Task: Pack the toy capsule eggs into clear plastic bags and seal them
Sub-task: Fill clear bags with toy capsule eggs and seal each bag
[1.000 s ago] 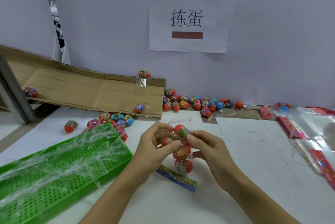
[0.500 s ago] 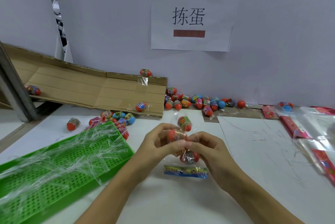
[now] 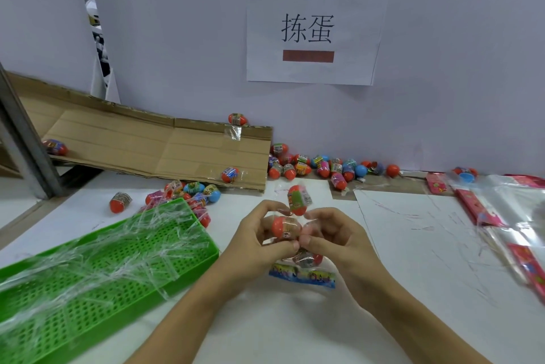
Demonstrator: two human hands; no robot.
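Observation:
Both hands hold a narrow clear plastic bag (image 3: 300,273) of toy capsule eggs above the white table. My left hand (image 3: 259,237) grips an orange egg (image 3: 284,226) through the plastic. My right hand (image 3: 330,234) pinches the bag beside it, fingertips touching the left thumb. Another egg with a green label (image 3: 298,200) sticks up above my fingers. A third egg (image 3: 308,259) hangs below them, just over the bag's coloured header strip (image 3: 302,275). Loose eggs (image 3: 324,167) lie along the wall.
A green perforated tray (image 3: 97,269) strewn with clear plastic strips lies at the left. A flattened cardboard sheet (image 3: 153,148) leans on the wall, with more eggs (image 3: 188,189) in front. Empty clear bags with red headers (image 3: 507,216) lie at the right.
The string of eggs in the bag has been turned and raised: the top egg now stands above my fingers and the header strip lies level below. Both hands stay in place.

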